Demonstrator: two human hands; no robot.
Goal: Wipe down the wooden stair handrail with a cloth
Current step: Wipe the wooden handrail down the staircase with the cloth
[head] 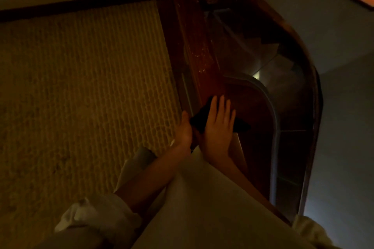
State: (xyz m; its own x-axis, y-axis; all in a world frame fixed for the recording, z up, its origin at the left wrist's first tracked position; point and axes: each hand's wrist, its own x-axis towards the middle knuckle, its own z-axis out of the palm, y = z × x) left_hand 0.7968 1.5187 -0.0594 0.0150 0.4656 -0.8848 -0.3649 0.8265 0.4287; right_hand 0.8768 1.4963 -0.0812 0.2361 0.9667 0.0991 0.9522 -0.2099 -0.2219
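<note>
- Dim view from above: a broad, reddish wooden handrail (194,46) runs away from the viewer. A ribbed tan carpet (81,87) lies along its left edge, and a dark stairwell (263,56) drops away past its right edge.
- A dark cloth (199,116) lies across the rail's top face, on the near stretch where the wood begins to bend right.
- The right hand (218,127) rests flat on the cloth, fingers straight and close together, pointing up the rail. It presses rather than grasps.
- The left hand (186,129) sits at the rail's left edge, touching or just beside the cloth's left end (too dark to tell whether it pinches the cloth, holds the rail edge, or holds nothing).
- The step in hand looks like a wiping stroke along the top face. To do it well, spread the palm's weight evenly so the whole cloth drags, not only the part under the fingertips.
- Pale scuffs and specks show farther up the rail. Long, overlapping passes toward that far end would likely reach them.
- Folding the cloth over both edges would clean the sides too. Following the bend slowly should stop the cloth bunching or slipping into the stairwell.
</note>
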